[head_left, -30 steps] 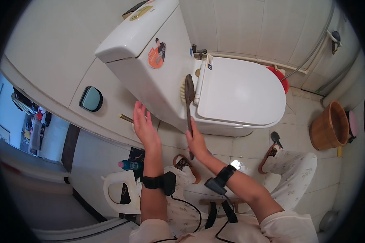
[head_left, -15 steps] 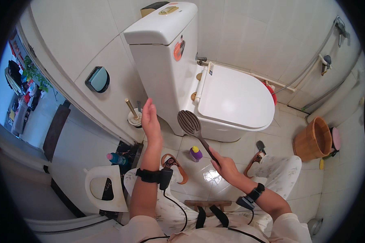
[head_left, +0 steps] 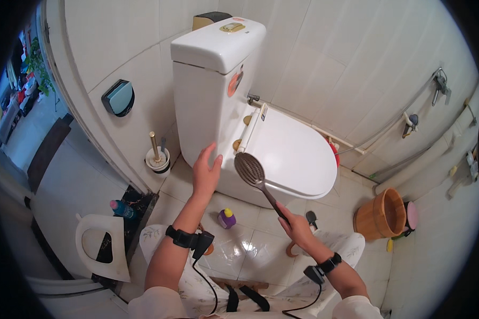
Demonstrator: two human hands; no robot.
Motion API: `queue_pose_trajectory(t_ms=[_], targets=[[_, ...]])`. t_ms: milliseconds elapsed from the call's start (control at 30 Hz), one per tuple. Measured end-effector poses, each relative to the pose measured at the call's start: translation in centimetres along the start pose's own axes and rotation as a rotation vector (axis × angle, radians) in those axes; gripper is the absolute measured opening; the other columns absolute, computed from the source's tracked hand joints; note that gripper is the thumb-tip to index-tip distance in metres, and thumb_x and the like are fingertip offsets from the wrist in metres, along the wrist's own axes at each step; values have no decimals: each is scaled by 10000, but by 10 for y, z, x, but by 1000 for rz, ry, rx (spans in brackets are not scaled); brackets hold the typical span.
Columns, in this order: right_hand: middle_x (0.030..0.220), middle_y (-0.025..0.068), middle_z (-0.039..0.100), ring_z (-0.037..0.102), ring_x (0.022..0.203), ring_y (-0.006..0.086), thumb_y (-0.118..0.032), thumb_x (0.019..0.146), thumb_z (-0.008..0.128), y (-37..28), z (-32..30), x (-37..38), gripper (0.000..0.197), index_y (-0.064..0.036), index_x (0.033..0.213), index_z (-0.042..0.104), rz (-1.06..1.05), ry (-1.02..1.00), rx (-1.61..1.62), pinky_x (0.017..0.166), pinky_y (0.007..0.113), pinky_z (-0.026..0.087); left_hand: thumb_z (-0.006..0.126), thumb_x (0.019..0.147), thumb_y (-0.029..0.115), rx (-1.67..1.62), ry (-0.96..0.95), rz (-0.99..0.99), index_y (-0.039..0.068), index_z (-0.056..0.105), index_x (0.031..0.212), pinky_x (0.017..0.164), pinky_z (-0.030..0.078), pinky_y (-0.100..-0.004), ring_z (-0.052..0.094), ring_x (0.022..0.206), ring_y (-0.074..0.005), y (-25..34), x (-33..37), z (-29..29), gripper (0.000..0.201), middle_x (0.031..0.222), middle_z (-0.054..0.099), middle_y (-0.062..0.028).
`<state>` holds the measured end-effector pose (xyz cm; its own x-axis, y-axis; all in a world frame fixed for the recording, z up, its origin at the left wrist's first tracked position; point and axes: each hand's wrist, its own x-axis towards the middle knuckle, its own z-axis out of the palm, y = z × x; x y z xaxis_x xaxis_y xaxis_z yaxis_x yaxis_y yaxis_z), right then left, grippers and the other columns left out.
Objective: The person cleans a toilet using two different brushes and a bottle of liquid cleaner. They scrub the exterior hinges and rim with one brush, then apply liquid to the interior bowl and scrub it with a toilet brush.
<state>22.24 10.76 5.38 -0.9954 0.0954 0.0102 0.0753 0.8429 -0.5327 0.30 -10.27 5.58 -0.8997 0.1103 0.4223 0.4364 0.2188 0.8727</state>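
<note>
We see the right hand clenched around the dark handle of a brush with an oval, ribbed grey head; the handle slants up and to the left from the fist, so the head hangs in front of the toilet, just beside the front edge of its closed white lid, and we cannot tell whether the bristles touch the bowl. The left hand is raised with its fingers released and spread, palm turned toward the side of the white cistern, holding nothing; whether the fingertips touch the porcelain we cannot tell. Both wrists carry black bands with cables running back toward the body. On the tiled floor between the two forearms stands a small purple bottle with a yellow cap, near the base of the bowl. To the left, a toilet brush holder stands in the corner by the wall, and a blue dispenser hangs on the tiles above it. At the right, a wooden bucket stands well apart from the hands, under a hose that runs along the wall
</note>
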Motion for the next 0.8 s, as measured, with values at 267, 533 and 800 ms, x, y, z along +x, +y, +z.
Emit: queue_pose_trajectory(t_ms=[267, 533, 800], targets=[[723, 206, 593, 570, 639, 374, -179, 827, 498, 105, -37, 193, 442, -157, 1261, 413, -37, 187, -284, 602, 468, 449, 556, 786, 90, 140, -194, 58, 8, 515, 1114, 897, 400, -369, 507, 1042, -322, 1, -6, 50, 340, 1110, 545, -162], [682, 224, 569, 569, 617, 379, -132, 819, 519, 84, -35, 122, 536, -150, 1320, 330, -36, -68, -150, 591, 449, 453, 528, 753, 55, 300, -453, 223, -2, 579, 990, 854, 424, -382, 529, 985, -300, 18, -13, 96, 249, 1009, 583, -154], [637, 200, 558, 566, 581, 352, -165, 832, 492, 95, -48, 157, 533, -161, 1330, 299, -42, -68, -298, 568, 450, 451, 574, 725, 56, 381, -529, 138, -2, 594, 946, 791, 451, -387, 551, 904, -311, 12, -8, 106, 229, 973, 592, -149]])
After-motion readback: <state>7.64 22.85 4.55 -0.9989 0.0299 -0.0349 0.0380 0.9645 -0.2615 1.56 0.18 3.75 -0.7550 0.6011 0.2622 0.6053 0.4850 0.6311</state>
